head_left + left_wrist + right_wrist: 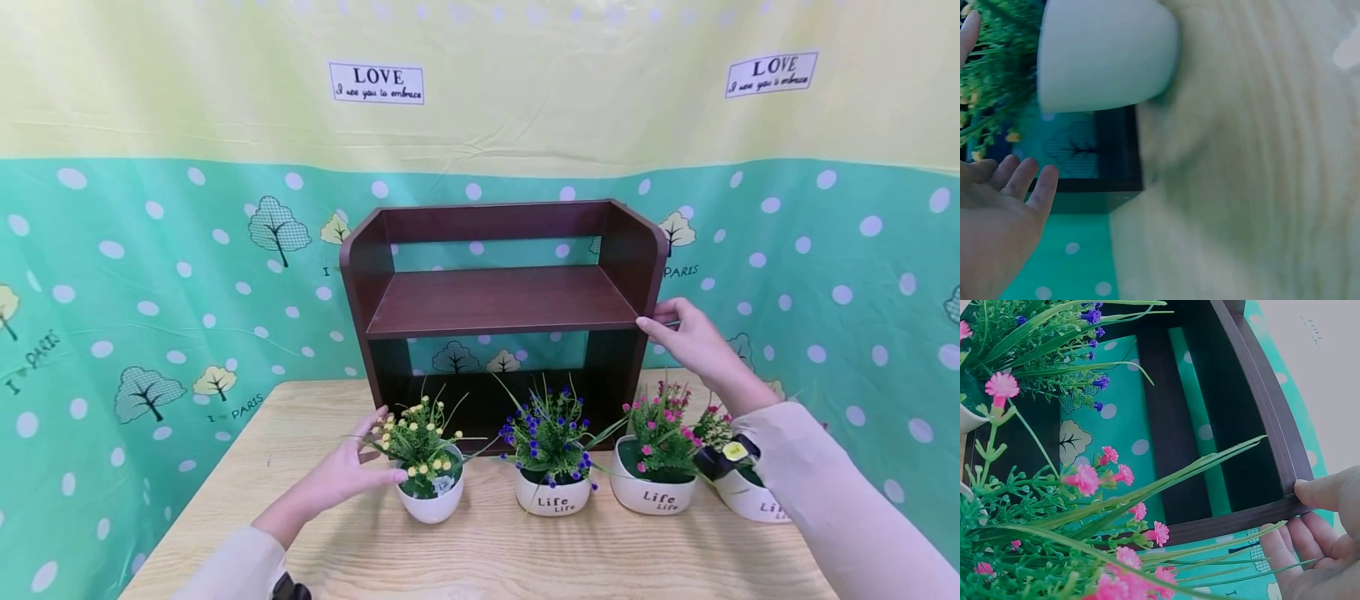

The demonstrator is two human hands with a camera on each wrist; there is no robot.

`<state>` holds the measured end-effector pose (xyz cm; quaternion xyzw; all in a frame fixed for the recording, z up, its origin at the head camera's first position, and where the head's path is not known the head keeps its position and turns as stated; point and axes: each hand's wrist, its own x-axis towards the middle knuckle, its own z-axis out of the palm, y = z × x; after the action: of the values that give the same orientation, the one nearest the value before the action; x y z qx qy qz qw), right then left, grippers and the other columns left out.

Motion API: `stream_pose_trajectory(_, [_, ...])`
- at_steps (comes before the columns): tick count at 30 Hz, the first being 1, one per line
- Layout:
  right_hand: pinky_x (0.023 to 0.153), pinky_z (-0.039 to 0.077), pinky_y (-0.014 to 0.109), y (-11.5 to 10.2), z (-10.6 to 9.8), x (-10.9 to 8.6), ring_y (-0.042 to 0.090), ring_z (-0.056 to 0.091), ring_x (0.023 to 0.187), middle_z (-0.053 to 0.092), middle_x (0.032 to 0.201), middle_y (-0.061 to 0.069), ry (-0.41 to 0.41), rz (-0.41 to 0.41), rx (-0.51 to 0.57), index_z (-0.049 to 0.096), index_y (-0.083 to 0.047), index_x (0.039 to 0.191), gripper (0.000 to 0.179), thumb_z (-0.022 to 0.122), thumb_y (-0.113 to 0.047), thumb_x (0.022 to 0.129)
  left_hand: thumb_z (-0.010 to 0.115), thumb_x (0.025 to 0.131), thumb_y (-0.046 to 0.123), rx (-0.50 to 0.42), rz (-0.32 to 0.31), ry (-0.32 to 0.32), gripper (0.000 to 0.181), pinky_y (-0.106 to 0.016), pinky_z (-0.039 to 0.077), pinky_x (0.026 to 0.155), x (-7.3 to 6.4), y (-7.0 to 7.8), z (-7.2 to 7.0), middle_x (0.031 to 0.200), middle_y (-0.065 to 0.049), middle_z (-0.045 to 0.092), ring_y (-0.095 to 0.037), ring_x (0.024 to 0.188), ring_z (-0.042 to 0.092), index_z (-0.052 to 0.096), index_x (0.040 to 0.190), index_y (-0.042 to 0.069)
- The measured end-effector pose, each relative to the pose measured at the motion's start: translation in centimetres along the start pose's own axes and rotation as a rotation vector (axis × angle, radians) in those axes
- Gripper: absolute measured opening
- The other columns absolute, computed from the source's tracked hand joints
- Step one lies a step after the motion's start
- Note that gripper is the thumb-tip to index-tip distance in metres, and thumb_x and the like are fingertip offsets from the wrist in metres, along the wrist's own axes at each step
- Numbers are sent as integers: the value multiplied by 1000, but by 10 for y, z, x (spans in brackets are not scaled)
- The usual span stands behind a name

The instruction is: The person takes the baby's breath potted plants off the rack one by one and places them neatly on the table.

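A dark brown two-tier wooden shelf (502, 302) stands at the back of the table. My right hand (693, 346) grips its right side panel at middle-board height. In the right wrist view the thumb (1322, 490) lies on the panel's front edge, the fingers on its outer face. On the left, my left hand (345, 475) is beside a white pot (433, 500) of yellow flowers (420, 433), thumb and fingers spread apart around the blooms. From the left wrist view, those fingers (1044, 187) stand fairly straight, off the white pot wall (1107, 56).
Right of the yellow flowers stand white pots with blue flowers (551, 497) and pink flowers (652, 492). Another white pot (750, 500) is partly hidden by my right sleeve. All stand before the shelf on the wooden table (525, 558). A patterned curtain (187, 317) hangs behind.
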<state>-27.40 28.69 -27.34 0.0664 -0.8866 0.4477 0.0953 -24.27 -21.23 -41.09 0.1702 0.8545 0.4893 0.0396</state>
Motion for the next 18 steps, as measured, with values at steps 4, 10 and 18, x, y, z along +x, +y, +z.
stream_pose_trajectory(4, [93,43,52,0,0,1,41,48,112,44,129,27,2,0,0,35,8,139,67,53,-45,103,85,82,25,6,112,22,105,-57,36,107,4,7,-10,158,-22,28,-47,139,34,16,159,5])
stream_pose_trajectory(10, [93,43,52,-1,0,1,41,50,111,44,129,27,2,3,-5,35,8,139,67,53,-45,103,81,86,21,-19,159,29,101,-59,34,108,8,21,-26,160,-21,24,-47,141,31,13,159,4])
stream_pose_trajectory(18, [94,43,53,0,-2,1,40,51,111,44,130,27,-6,-5,-3,34,8,140,68,53,-46,102,79,88,22,-10,187,43,98,-60,34,107,13,44,-44,161,-15,26,-42,140,36,14,161,14])
